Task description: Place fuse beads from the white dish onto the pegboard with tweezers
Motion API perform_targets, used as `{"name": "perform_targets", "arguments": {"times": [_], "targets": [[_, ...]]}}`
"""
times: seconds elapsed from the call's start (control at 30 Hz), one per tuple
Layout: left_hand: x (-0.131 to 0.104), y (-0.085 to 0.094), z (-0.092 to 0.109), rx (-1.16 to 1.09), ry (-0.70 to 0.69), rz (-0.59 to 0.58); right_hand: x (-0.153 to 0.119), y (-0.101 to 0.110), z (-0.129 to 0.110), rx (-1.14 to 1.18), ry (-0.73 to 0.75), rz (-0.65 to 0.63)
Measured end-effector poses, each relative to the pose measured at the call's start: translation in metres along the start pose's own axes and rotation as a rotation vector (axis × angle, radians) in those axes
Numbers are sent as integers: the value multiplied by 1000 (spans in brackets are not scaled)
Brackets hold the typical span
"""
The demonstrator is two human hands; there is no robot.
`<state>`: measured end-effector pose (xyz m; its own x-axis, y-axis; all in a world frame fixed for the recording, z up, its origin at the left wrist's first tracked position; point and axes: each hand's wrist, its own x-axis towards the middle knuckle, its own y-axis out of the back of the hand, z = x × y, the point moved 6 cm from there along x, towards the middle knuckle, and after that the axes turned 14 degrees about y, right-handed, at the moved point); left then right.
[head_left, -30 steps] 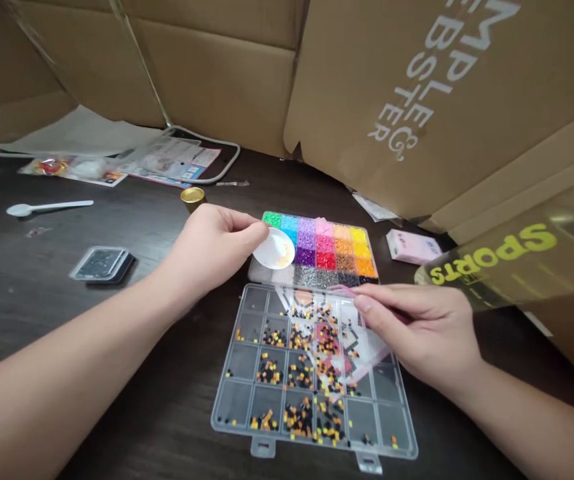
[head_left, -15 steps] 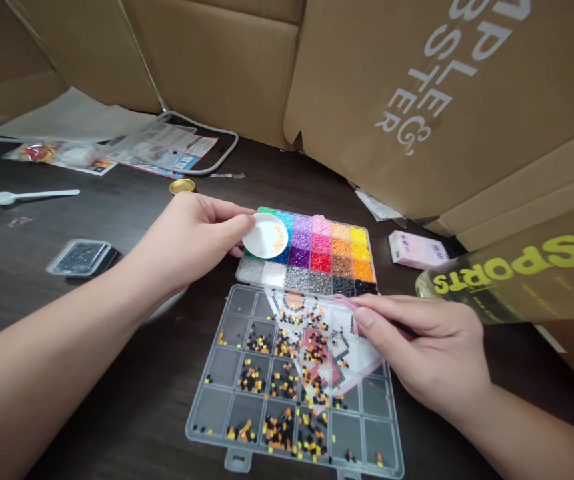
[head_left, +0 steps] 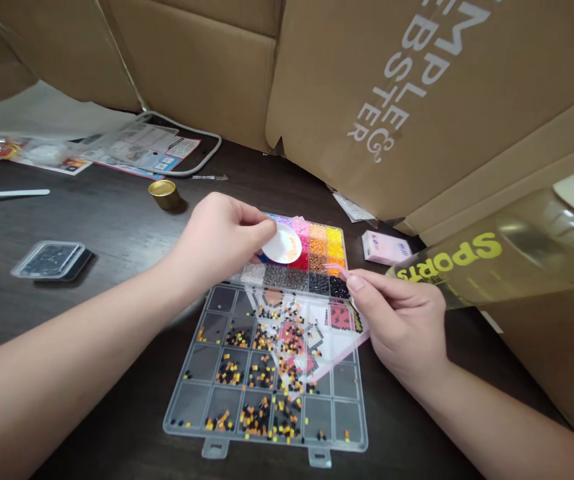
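My left hand [head_left: 231, 240] pinches the rim of a small white dish [head_left: 283, 245] with a few pale orange beads in it. The dish is held above the filled tray [head_left: 279, 277], whose compartments hold beads sorted by colour. Pink tweezers [head_left: 339, 268] are held in my right hand [head_left: 399, 317], their tips over the orange and brown compartments at the tray's right. Nearer me lies the clear compartment lid [head_left: 194, 403], with mixed black, orange and yellow beads scattered in it. A printed pattern sheet [head_left: 334, 340] shows beneath the lid.
A clear lidded box [head_left: 51, 260], a gold tin [head_left: 164, 193] and a white spoon [head_left: 11, 194] are at the left. A pink box [head_left: 385, 247] and a yellowish SPORTS bottle [head_left: 517, 247] stand at the right. Cardboard [head_left: 207, 73] walls the back.
The view has shifted right. My left hand has carried the dish rightward over the tray. The tweezers in my right hand have moved up from the lid to the coloured compartments.
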<state>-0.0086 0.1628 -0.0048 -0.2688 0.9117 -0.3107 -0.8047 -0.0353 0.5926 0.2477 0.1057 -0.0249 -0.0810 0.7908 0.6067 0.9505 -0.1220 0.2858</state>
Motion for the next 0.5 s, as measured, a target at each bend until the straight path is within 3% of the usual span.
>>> {"name": "perform_targets", "arguments": {"times": [0.07, 0.23, 0.5], "targets": [[2, -9, 16, 48, -24, -10, 2, 0, 4, 51, -45, 55], [22, -21, 55, 134, -289, 95, 5, -5, 9, 121, -110, 81], [55, -37, 68, 180, -506, 168, 7, -9, 8, 169, -160, 66]]}}
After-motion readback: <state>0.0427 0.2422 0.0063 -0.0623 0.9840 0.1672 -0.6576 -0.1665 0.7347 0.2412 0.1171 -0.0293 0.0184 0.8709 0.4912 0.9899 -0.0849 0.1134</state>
